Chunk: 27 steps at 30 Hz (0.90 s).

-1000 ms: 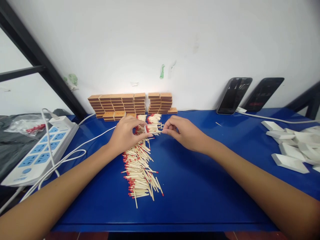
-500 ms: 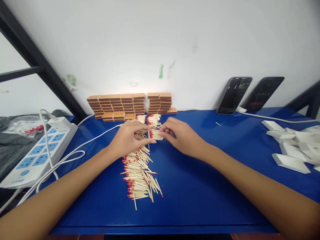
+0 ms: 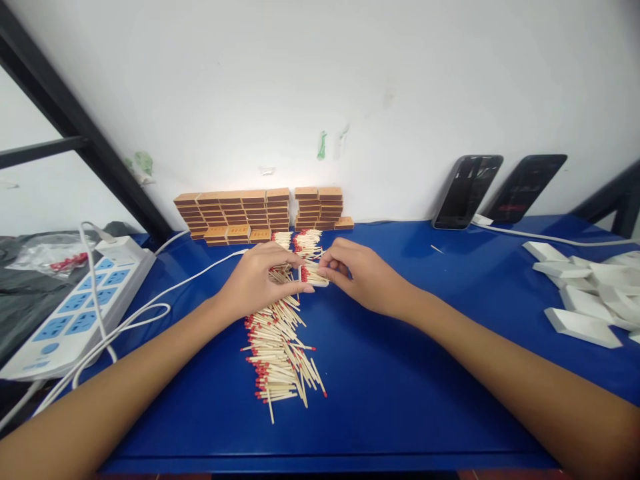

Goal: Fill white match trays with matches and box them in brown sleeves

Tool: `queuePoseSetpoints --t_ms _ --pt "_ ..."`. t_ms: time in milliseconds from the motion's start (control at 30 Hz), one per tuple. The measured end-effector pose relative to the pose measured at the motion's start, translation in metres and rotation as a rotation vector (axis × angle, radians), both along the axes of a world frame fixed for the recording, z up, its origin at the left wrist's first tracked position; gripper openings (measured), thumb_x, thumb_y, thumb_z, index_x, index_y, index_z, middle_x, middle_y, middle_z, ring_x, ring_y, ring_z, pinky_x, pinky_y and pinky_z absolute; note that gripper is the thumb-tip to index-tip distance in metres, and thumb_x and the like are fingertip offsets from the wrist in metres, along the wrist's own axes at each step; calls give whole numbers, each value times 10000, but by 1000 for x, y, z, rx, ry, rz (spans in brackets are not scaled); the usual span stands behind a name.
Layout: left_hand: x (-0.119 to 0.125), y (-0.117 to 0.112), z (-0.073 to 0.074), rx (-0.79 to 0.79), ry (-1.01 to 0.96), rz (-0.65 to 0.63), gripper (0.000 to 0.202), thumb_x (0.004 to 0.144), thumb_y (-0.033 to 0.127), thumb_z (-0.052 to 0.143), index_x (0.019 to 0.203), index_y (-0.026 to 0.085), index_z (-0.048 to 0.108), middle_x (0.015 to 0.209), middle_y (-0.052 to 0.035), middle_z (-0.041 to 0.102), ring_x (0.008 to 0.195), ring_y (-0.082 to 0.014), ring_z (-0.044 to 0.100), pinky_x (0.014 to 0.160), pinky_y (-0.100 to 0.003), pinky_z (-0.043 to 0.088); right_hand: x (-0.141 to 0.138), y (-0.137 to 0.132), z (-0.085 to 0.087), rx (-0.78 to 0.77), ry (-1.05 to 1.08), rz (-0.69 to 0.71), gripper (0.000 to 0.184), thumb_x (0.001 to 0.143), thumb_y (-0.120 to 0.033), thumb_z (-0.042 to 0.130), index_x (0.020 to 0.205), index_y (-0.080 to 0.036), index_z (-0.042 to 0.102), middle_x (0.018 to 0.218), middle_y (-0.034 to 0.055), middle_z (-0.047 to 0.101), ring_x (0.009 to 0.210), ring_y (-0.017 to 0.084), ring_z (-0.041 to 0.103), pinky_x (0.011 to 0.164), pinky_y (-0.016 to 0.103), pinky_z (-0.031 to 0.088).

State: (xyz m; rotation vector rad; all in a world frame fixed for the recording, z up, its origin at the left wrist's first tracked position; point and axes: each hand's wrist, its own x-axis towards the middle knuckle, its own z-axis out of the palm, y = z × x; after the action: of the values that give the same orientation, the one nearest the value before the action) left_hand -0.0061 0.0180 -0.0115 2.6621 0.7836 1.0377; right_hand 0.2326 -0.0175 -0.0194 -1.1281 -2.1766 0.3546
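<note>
A small white matchbox tray (image 3: 323, 283), filled with red-tipped matches (image 3: 311, 274), lies between my two hands. My left hand (image 3: 255, 277) has its thumb and fingers around the tray's left end. At the other end my right hand (image 3: 350, 270) is closed in a pinch on the pale ends of matches; how many it grips is hidden. Below my left hand spreads a long heap of loose matches (image 3: 273, 353), its upper part partly covered by that hand. More matches (image 3: 307, 241) lie just beyond the tray.
Stacked matchboxes (image 3: 233, 210) line the wall. Two phones (image 3: 467, 193) lean at the back right. White empty-looking trays (image 3: 585, 303) are piled on the right of the blue table (image 3: 400, 387). A power strip (image 3: 80, 300) and white cables (image 3: 150, 307) occupy the left.
The tray has shifted slightly right and toward me, with my left thumb moving along. My right hand stays pinched at its right end, slightly lower.
</note>
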Motion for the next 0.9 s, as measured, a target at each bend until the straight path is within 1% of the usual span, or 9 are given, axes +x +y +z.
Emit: queuePoseSetpoints --t_ms 233,433,567,733,900 --pt "-1 1 0 -3 -3 27 388 747 522 850 977 225 754 932 -48 763 863 -213 697 817 -360 541 2 0 2 -18 18 5 41 936 -213 628 899 -204 644 904 33 604 763 145 543 700 283 435" --pt "-1 2 -1 8 -22 2 384 723 481 877 976 221 751 915 -37 758 856 -208 697 814 -351 538 2 2 -4 -45 5 30 56 952 -207 601 907 -204 633 910 31 602 771 145 540 706 274 430" --pt "0 2 -1 -8 -14 -8 375 715 456 890 977 223 758 917 -35 761 860 -208 696 813 -351 537 2 3 -7 -28 5 49 56 967 -208 596 918 -204 623 919 30 595 797 149 545 720 273 424" --pt "-1 1 -1 -33 -20 -11 373 720 454 887 986 228 756 938 -35 765 874 -204 702 821 -345 549 1 1 -5 -22 -10 61 55 986 -223 584 941 -205 610 918 28 585 809 149 552 724 271 420" --pt "-1 1 1 -39 -19 23 375 727 471 879 983 225 760 932 -41 759 864 -201 698 809 -339 546 2 -1 0 -17 -35 43 57 963 -227 603 918 -197 621 925 34 591 782 143 545 697 268 414"
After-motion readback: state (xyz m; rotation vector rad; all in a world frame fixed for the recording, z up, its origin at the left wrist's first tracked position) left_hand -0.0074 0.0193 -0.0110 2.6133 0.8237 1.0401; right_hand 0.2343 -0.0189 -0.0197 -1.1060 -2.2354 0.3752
